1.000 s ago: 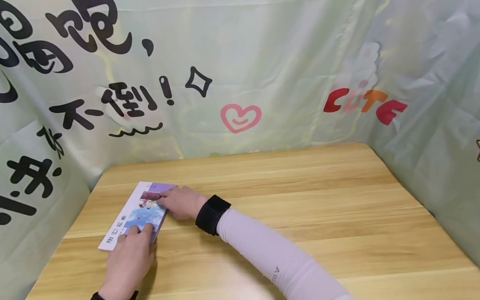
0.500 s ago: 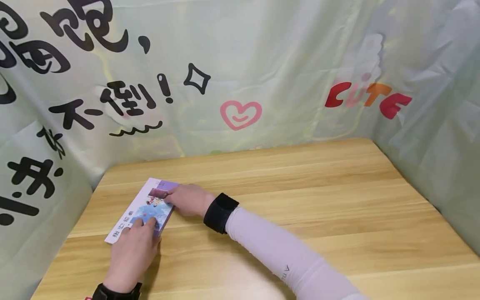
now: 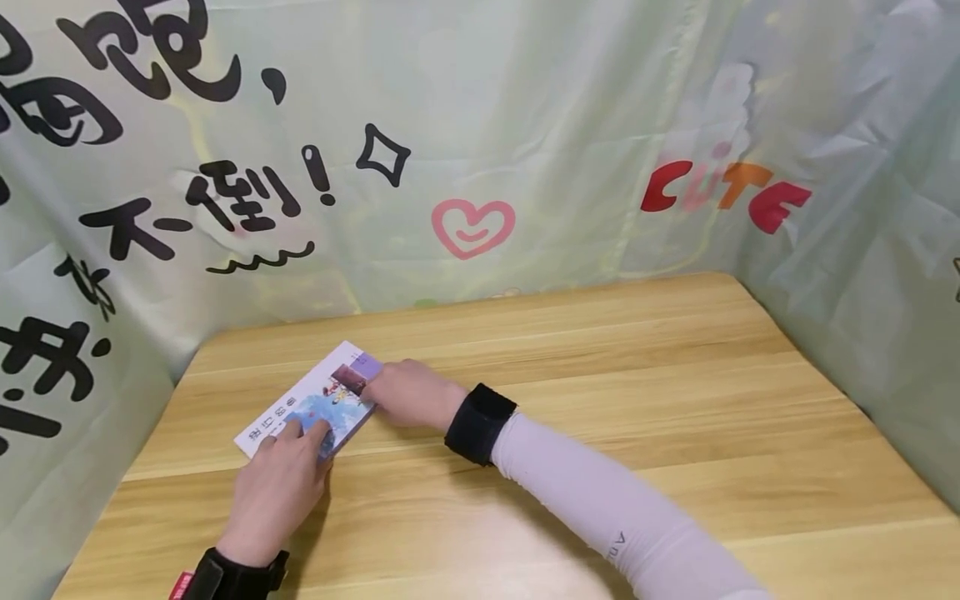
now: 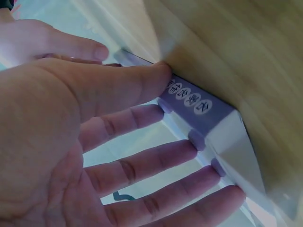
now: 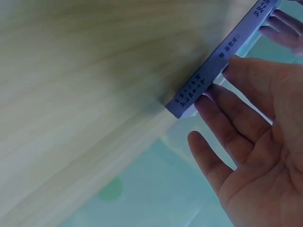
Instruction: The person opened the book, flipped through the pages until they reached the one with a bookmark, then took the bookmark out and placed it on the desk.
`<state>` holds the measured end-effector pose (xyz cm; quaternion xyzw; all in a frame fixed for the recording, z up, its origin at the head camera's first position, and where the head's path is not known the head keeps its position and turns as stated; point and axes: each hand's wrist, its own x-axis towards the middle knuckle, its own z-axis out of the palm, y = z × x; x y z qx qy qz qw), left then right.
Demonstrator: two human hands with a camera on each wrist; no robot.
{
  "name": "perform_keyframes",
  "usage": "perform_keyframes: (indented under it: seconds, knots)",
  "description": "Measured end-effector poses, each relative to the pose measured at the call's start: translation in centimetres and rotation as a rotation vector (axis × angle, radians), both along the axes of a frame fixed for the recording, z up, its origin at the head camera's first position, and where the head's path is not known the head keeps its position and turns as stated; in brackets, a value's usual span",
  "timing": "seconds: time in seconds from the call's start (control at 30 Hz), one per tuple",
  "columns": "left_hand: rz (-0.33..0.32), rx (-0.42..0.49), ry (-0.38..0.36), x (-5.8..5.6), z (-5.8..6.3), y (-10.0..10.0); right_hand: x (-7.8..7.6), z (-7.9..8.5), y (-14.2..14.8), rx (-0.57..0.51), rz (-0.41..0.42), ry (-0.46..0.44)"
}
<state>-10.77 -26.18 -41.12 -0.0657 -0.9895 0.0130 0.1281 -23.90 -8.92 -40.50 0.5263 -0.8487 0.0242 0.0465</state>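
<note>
A book (image 3: 341, 408) with a white and purple cover and a blue picture lies slantwise on the left part of the table. My left hand (image 3: 277, 492) holds its near end, fingers spread over the cover and thumb against the purple spine (image 4: 199, 106). At the far end my right hand (image 3: 416, 392) grips the same long side. In the right wrist view, its thumb and fingertips meet the book's edge by the printed spine (image 5: 222, 52), while one finger stands off it. Each hand hides part of the cover.
The wooden table (image 3: 600, 375) has rounded back corners. A pale curtain (image 3: 585, 167) with printed characters, a pink heart and coloured letters encloses its back and sides. A lilac sleeve (image 3: 600, 500) covers the right forearm, which reaches across the table.
The book has turned clockwise and shifted right and slightly away, its far end swinging right. Both hands have moved with it, keeping their hold. The head view has shifted a little.
</note>
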Motion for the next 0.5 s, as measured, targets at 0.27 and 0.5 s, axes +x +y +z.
perform_keyframes:
  seconds: [0.27, 0.5]
  knots:
    - [-0.043, 0.021, 0.026, -1.0, -0.1, 0.8, 0.0, 0.1, 3.0, -0.064, 0.008, -0.032]
    - [-0.083, 0.025, 0.029, -1.8, -0.2, 1.7, 0.6, 0.1, 4.9, -0.037, -0.033, 0.071]
